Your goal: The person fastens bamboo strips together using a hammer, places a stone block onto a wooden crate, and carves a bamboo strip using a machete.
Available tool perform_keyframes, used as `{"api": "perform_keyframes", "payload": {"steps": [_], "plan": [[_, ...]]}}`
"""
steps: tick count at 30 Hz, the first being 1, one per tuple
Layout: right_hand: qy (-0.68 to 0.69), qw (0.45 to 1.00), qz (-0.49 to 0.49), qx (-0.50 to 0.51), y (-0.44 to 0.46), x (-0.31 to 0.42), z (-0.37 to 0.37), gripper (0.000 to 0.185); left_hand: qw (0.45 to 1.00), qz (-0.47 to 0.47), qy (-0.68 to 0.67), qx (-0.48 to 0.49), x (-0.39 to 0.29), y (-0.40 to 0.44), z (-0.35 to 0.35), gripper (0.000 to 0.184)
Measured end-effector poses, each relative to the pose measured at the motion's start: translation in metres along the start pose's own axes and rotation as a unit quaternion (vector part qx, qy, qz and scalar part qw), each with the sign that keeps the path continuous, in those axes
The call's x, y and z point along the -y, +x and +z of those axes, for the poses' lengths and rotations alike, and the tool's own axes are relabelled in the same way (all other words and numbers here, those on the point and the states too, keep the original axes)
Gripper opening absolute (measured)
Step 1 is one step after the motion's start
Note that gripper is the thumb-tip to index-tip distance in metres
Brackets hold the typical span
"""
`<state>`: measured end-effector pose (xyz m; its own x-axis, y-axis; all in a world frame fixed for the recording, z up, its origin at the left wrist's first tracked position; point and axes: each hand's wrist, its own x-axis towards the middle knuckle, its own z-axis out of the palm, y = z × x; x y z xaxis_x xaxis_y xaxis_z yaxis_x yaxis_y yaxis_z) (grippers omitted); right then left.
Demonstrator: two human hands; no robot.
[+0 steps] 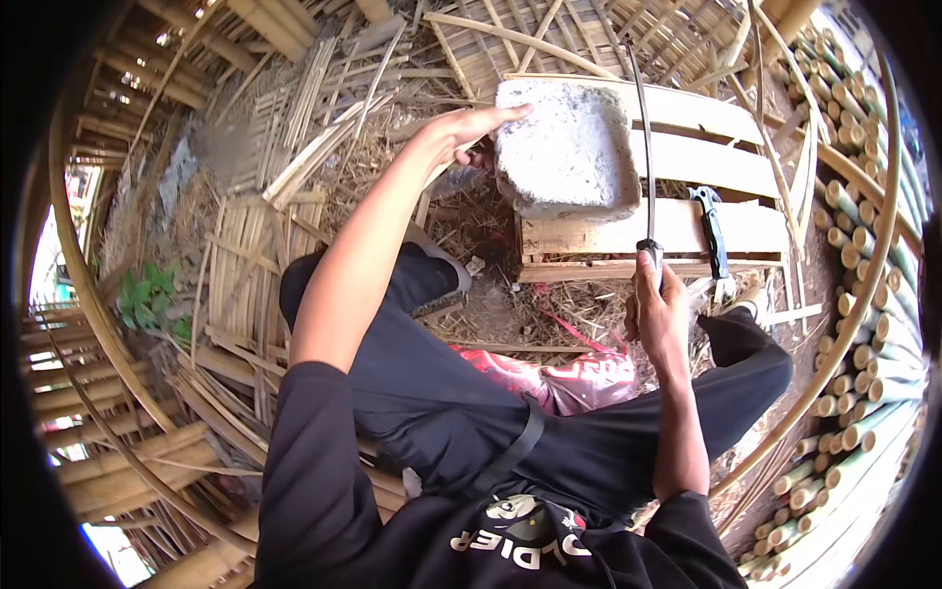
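Observation:
A rough grey-white stone block (567,147) rests on a low bench of pale wooden slats (702,162). My left hand (471,133) lies against the block's left side, fingers stretched toward its top and thumb lower down. Closed round the dark handle of a long thin blade (645,128) is my right hand (659,309). The blade points away from me, just right of the block. A second tool with a black handle (713,231) lies on the slats further right.
Cut bamboo poles (854,294) are stacked on the right. Split bamboo strips (324,128) and woven panels (245,255) lie at the left. Red printed cloth (579,381) lies between my legs. A green plant (147,297) grows at far left.

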<state>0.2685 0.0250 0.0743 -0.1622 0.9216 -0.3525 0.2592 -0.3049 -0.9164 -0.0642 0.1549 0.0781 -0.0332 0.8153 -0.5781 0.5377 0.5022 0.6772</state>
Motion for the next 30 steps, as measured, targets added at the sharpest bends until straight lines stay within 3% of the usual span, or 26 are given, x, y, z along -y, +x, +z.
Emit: {"api": "perform_keyframes", "payload": {"steps": [5,9,10,15,18,19,24,27,30], "plan": [[-0.057,0.998,0.037,-0.005,0.007,-0.010,-0.005,0.046,0.999,0.031,-0.016,0.039,0.001,0.002,-0.008,0.113],[-0.066,0.996,0.053,0.000,0.011,-0.010,-0.007,0.046,0.996,0.037,-0.052,0.055,0.009,0.015,-0.013,0.107],[-0.073,0.997,0.036,0.003,0.012,-0.012,-0.007,0.046,0.996,0.035,-0.079,0.011,0.011,0.013,-0.006,0.106],[-0.043,0.998,0.049,-0.023,0.009,-0.008,-0.008,0.047,0.995,0.068,-0.063,0.023,-0.017,-0.012,-0.008,0.108],[-0.022,0.996,0.086,-0.018,0.013,-0.008,-0.027,0.047,0.994,0.096,-0.005,-0.048,-0.055,-0.023,-0.003,0.095],[0.014,0.994,0.104,-0.021,0.014,-0.006,-0.032,0.046,0.996,0.089,0.018,-0.021,-0.069,-0.026,0.000,0.089],[0.064,0.993,0.094,0.001,0.009,-0.002,-0.052,0.046,0.981,0.164,0.080,-0.068,-0.123,-0.022,0.046,0.120],[0.075,0.994,0.077,-0.007,-0.003,0.009,-0.064,0.047,0.978,0.163,0.110,-0.071,-0.141,-0.019,0.061,0.132],[0.157,0.986,-0.045,-0.027,-0.009,0.007,-0.066,0.049,0.981,0.151,0.117,-0.034,-0.159,-0.024,0.070,0.137]]}}
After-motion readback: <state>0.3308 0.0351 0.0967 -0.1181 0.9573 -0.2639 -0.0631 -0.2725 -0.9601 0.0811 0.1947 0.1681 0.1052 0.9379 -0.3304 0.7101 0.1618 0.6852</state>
